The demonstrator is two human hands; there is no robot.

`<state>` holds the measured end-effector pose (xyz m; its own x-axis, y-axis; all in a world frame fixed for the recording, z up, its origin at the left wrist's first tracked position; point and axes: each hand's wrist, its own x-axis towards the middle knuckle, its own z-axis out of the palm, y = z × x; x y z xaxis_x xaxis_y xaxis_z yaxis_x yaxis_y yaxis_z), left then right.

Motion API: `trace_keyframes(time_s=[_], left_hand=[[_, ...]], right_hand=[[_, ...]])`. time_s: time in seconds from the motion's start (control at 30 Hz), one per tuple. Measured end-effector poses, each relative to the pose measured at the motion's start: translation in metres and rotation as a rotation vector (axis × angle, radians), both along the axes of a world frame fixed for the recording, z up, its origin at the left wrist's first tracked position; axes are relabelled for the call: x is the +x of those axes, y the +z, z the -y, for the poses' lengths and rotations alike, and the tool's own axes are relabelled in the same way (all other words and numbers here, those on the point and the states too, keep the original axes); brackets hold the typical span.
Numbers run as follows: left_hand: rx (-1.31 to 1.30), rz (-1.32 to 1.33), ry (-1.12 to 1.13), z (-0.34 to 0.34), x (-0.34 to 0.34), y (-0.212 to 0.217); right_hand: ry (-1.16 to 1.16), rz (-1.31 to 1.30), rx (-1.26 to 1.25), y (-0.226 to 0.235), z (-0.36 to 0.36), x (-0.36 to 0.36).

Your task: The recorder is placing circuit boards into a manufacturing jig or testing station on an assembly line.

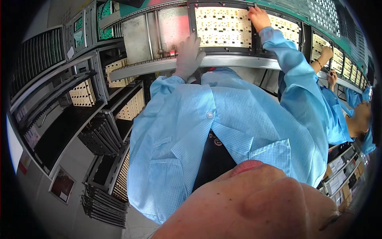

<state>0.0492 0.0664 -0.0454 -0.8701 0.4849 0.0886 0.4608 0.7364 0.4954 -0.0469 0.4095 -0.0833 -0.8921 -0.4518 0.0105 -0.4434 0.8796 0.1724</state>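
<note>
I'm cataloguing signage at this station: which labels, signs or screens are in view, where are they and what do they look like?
Framed dark picture-like sign: lower left wall, rectangular, pale frame.
White rectangular label with red marks: left rack front, tilted.
Small white paper tag: upper left machine panel.
Yellow-and-red sticker: far left edge, small.
No lit screen shows.

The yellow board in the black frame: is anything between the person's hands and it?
Nothing visible. The right hand already rests on the top edge of the panel board in its black frame. The gloved left hand lies at the frame's lower left corner, on the conveyor rail.
</note>
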Motion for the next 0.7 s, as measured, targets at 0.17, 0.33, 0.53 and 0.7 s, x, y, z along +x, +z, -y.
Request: trace_keyframes(time_s=[0.17, 0.33, 0.53, 0.7], left_hand=[[0.009, -0.075, -0.017, -0.004, -0.002, -0.002], [0.205, 0.045, 0.047, 0.009, 0.008, -0.008], [0.381, 0.112, 0.394, 0.058, 0.057, 0.004], [0.425, -0.031, 0.482, 0.137, 0.072, 0.042]], right_hand=[[-0.023, -0.033, 0.151, -0.009, 0.001, 0.017], [-0.191, 0.001, -0.123, 0.000, -0.008, 0.007], [0.247, 0.040, -0.480, 0.056, 0.145, 0.057], [0.406, 0.150, -0.337, -0.005, 0.194, 0.062]])
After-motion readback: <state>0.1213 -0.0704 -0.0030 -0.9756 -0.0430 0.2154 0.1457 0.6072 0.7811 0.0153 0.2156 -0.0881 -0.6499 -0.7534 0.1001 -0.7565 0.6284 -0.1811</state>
